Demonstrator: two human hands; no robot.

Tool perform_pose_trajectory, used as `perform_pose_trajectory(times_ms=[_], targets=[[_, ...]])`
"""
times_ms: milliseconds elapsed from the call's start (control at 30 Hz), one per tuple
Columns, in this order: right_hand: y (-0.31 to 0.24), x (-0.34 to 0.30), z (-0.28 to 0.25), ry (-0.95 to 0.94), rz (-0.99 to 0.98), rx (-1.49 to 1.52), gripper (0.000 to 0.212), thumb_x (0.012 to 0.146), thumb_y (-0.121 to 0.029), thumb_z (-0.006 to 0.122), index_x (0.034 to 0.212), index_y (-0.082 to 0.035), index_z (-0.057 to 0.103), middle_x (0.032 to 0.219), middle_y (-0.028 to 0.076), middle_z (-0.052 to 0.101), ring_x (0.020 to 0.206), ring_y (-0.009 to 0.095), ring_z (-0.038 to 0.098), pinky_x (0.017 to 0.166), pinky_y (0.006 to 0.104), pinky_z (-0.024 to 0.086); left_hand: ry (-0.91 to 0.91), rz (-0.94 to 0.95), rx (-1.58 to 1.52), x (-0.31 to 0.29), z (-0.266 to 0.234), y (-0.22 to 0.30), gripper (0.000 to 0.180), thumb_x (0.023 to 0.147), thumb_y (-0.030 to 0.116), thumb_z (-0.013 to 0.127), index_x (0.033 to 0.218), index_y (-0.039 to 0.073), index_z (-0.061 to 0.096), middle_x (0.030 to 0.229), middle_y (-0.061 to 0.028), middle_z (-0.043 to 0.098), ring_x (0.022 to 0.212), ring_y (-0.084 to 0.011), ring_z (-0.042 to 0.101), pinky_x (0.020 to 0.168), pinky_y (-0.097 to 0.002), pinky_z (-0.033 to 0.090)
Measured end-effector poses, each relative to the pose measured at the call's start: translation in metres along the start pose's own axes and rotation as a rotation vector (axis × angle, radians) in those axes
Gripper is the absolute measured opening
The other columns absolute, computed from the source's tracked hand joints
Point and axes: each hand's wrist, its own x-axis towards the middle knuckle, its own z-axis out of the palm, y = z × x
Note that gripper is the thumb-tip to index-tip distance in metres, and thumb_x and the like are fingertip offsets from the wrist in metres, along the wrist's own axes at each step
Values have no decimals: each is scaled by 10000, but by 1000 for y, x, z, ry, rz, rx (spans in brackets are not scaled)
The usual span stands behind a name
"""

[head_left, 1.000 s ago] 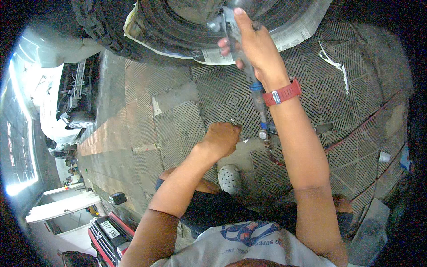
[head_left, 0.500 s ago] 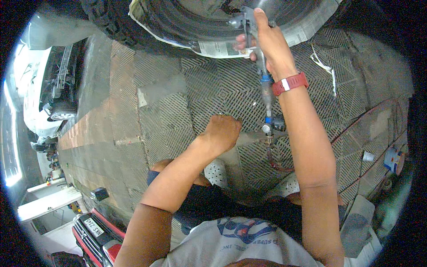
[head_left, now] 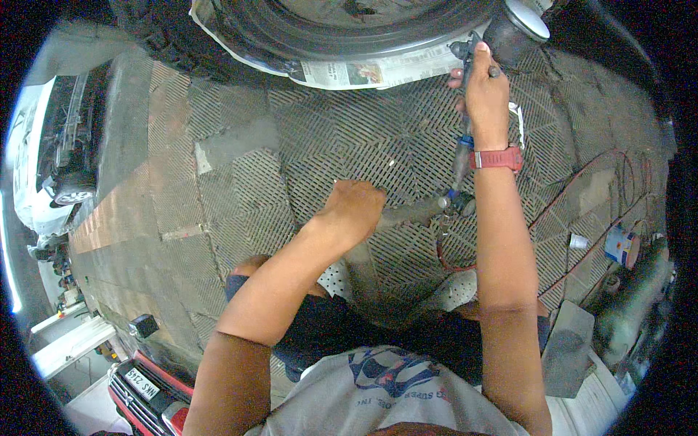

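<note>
My right hand, with a red watch on its wrist, is wrapped round a paint spray gun. The gun's dark cup with a shiny round end shows just beyond the fingers. From its handle an inline fitting with a round gauge hangs down to a red air hose. Ahead stands a wheel with its rim dark and wet-looking, masked round the edge with newspaper. My left hand is closed above the floor, away from the gun. Its palm side is hidden.
Ribbed mats cover the floor. At right lie coils of red hose, a white cup and a blue-labelled can. A white car and a red vehicle stand at left. A white strip lies by my right wrist.
My right hand has swung right and slightly nearer with the spray gun, from in front of the wheel to its right edge. The cup now shows. My left hand stays closed, barely shifted.
</note>
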Motion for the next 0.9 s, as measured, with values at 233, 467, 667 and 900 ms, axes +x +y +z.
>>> perform_pose_trajectory(times_ms=[233, 467, 667, 900], targets=[[-22, -39, 42, -182, 40, 86, 711, 1117, -609, 447, 1017, 39, 724, 744, 108, 744, 535, 187, 669, 454, 337, 520, -61, -39, 2, 14, -6, 1, 237, 897, 169, 715, 1100, 55, 765, 969, -197, 798, 911, -369, 791, 768, -510, 628], [-57, -61, 61, -423, 155, 397, 671, 1114, -616, 445, 1060, -5, 718, 838, 120, 775, 655, 200, 753, 428, 317, 492, -71, -68, -28, 17, -11, -7, 205, 910, 152, 679, 1028, 57, 817, 1038, -193, 811, 986, -351, 798, 829, -493, 633], [-37, -46, 47, -370, 165, 153, 697, 1092, -661, 450, 1223, -13, 672, 903, 144, 793, 776, 212, 775, 473, 312, 451, -59, -104, -47, 22, -10, -5, 212, 922, 140, 663, 1018, 45, 827, 1054, -199, 811, 1003, -360, 797, 851, -497, 633], [-29, -20, -6, -91, 23, -56, 669, 1121, -589, 439, 1100, 22, 712, 824, 122, 782, 651, 197, 742, 469, 337, 544, -121, -49, -71, 24, -17, -7, 234, 933, 151, 680, 1117, 32, 762, 1019, -231, 786, 964, -415, 777, 823, -556, 625]])
